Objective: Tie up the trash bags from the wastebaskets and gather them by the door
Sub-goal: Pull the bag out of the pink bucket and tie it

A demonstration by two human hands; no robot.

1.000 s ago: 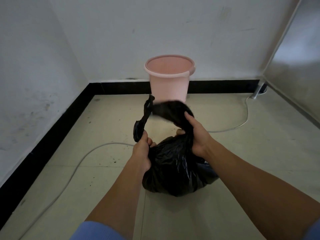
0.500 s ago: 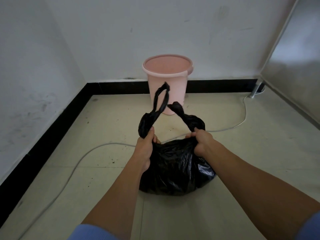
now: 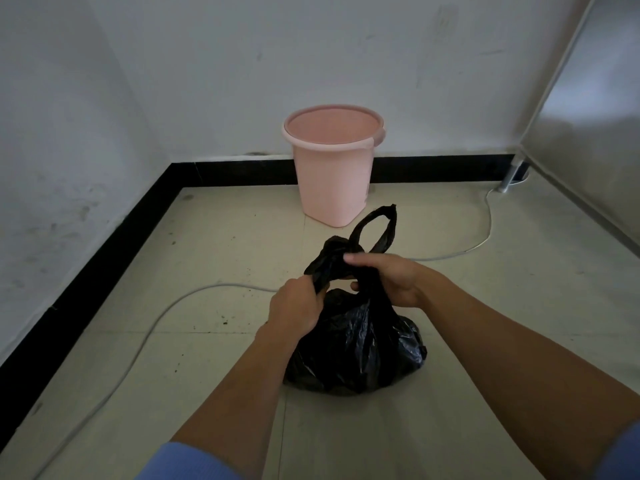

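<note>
A full black trash bag (image 3: 360,348) sits on the tiled floor in front of me. My left hand (image 3: 298,306) grips one bunched handle of the bag at its left. My right hand (image 3: 391,275) is closed around the other handle, whose loop (image 3: 375,228) sticks up behind my fingers. The two handles cross between my hands above the bag's neck. A pink wastebasket (image 3: 334,168) stands behind the bag against the back wall, with no liner visible inside.
A white cable (image 3: 156,323) snakes across the floor from the left, passes behind the bag and runs to the right corner. White walls with black baseboard (image 3: 104,244) close the left and back. A grey panel (image 3: 588,133) stands at right.
The two handles were held apart and upright; my hands have come together and crossed them over the bag's neck. The right handle's loop now points up behind my right hand.
</note>
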